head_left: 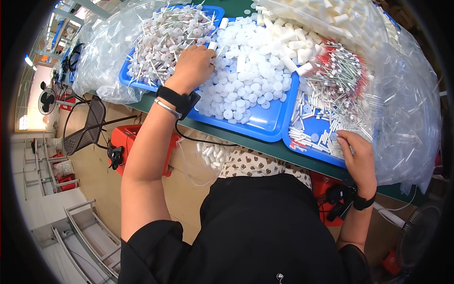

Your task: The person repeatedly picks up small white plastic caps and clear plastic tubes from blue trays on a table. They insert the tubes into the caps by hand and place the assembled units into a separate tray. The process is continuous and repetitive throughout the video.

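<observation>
My left hand (195,66) reaches over the gap between the left and middle blue trays, its fingers curled round a short white cylinder (213,46) that pokes out past the fingertips. Under and beside it lies a heap of thin white sticks with translucent discs (163,40) in the left tray. Loose translucent discs (250,90) cover much of the middle tray (269,118). At the near right corner of the right tray (314,127), my right hand (359,158) has bent fingers over small white tubes (326,139); whatever is between its fingertips is too small to make out.
White foam cylinders (295,40) spill from a clear plastic bag at the back. Red-and-white wired sticks (340,68) lie piled in the right tray. Plastic bags (109,61) flank the trays on the green table (213,128). Below stand a red stool (130,142) and a chair (87,125).
</observation>
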